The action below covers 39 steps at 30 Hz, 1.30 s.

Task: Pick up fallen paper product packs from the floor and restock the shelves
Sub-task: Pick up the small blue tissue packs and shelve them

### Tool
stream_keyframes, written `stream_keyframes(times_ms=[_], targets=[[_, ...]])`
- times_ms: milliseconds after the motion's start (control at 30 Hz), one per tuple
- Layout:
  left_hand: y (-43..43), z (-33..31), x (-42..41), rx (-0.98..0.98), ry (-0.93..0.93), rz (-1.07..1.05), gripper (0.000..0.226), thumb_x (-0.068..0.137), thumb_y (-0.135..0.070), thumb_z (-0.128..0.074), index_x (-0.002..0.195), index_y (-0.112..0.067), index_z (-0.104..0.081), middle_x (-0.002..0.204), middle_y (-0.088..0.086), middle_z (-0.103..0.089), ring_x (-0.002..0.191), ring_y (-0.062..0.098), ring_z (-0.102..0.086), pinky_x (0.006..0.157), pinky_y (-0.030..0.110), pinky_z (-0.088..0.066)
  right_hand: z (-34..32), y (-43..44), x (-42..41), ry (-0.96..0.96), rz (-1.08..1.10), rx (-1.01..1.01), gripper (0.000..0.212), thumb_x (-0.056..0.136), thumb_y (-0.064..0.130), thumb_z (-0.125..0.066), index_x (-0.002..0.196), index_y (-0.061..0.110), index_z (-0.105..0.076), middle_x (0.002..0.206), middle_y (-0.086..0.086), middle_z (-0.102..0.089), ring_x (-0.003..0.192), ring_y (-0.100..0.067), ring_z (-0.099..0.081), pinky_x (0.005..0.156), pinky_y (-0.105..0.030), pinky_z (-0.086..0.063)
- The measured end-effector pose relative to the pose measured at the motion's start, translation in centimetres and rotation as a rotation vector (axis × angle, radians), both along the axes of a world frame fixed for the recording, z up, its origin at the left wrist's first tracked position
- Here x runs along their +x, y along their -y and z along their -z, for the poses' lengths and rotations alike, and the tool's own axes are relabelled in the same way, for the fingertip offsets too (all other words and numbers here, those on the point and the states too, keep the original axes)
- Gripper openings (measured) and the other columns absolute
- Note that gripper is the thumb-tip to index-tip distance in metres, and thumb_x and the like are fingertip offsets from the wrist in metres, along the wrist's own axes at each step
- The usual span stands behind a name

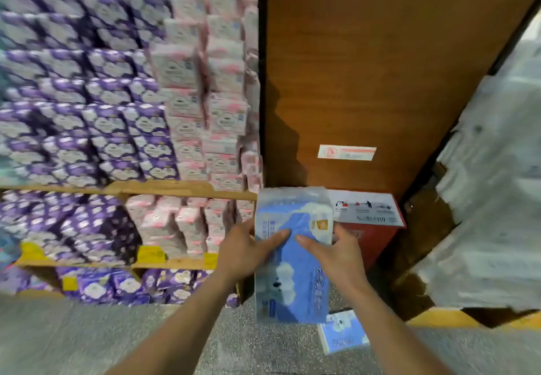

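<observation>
A tall blue and white tissue pack [292, 281] is held upright in front of me, above the floor. My left hand [246, 250] grips its left side, thumb across the front. My right hand [333, 253] clasps its right side. A second, smaller blue and white pack [342, 335] lies on the grey floor just below and right of the held one. The wooden shelves [164, 188] on the left are filled with purple packs [87, 117] and pink packs [205, 117].
A brown wooden panel [380, 67] rises straight ahead. A red and white carton [369, 216] sits at its base, behind the held pack. Stacked white wrapped bundles [497, 199] stand on a yellow-edged pallet [439, 320] at the right. Speckled grey floor [87, 336] spreads below.
</observation>
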<state>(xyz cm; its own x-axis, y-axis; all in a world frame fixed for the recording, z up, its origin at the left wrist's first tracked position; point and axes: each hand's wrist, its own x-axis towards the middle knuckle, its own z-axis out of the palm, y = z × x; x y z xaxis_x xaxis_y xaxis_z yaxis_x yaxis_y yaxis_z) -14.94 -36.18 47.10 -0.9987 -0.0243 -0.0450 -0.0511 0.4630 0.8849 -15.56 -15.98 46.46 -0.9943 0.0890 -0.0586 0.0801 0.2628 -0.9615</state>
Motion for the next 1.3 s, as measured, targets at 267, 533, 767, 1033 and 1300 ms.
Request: stream_keyframes(times_ms=[267,533,767,1033,1300], targets=[[4.8,-19.1,13.3,-0.05,-0.299,-0.264,0.033,0.077,-0.064,-0.074,0.091,-0.034,-0.077,0.082,-0.014,-0.076,0.07,-0.004,-0.069,0.057,0.025,-0.055,-18.7,6.2,8.7,-0.238,-0.227,-0.015,0.024,0.077,0.03,-0.089,0.088,0.028,-0.067,0.083,0.012,-0.072,0.072,0.0,-0.067,0.059,-0.022,-0.05],[16.3,-26.0,28.8,0.073,-0.418,-0.588,0.02,0.082,-0.051,-0.079,0.092,-0.034,-0.076,0.083,-0.017,-0.076,0.077,-0.004,-0.068,0.069,0.026,-0.053,-29.0,20.3,19.4,-0.424,-0.523,-0.002,0.025,0.074,0.031,-0.09,0.083,0.03,-0.067,0.082,0.014,-0.071,0.078,-0.005,-0.068,0.065,-0.026,-0.053],[33.5,-29.2,48.6,-0.058,-0.516,-0.912,0.036,0.067,-0.066,-0.074,0.096,-0.044,-0.073,0.093,-0.018,-0.077,0.089,0.002,-0.072,0.083,0.04,-0.06,-32.0,41.1,34.1,-0.5,-0.848,-0.067,0.02,0.078,0.034,-0.087,0.076,0.031,-0.067,0.082,0.011,-0.072,0.077,-0.007,-0.067,0.066,-0.034,-0.053],[51.0,-35.1,72.5,-0.241,-0.467,-1.248,0.036,0.075,-0.048,-0.085,0.107,-0.034,-0.073,0.094,-0.014,-0.077,0.088,0.004,-0.072,0.078,0.041,-0.063,-34.6,65.5,54.4,-0.419,-1.181,-0.256,0.028,0.075,0.044,-0.087,0.084,0.02,-0.077,0.087,0.005,-0.079,0.086,-0.014,-0.075,0.076,-0.048,-0.062],[66.6,-36.1,90.2,-0.37,-0.422,-1.634,0.061,0.057,-0.073,-0.08,0.101,-0.032,-0.072,0.089,-0.014,-0.078,0.083,0.006,-0.074,0.076,0.042,-0.063,-35.9,87.3,70.7,-0.445,-1.589,-0.388,0.018,0.081,0.032,-0.085,0.09,0.027,-0.07,0.093,0.008,-0.077,0.09,-0.015,-0.075,0.074,-0.037,-0.064]])
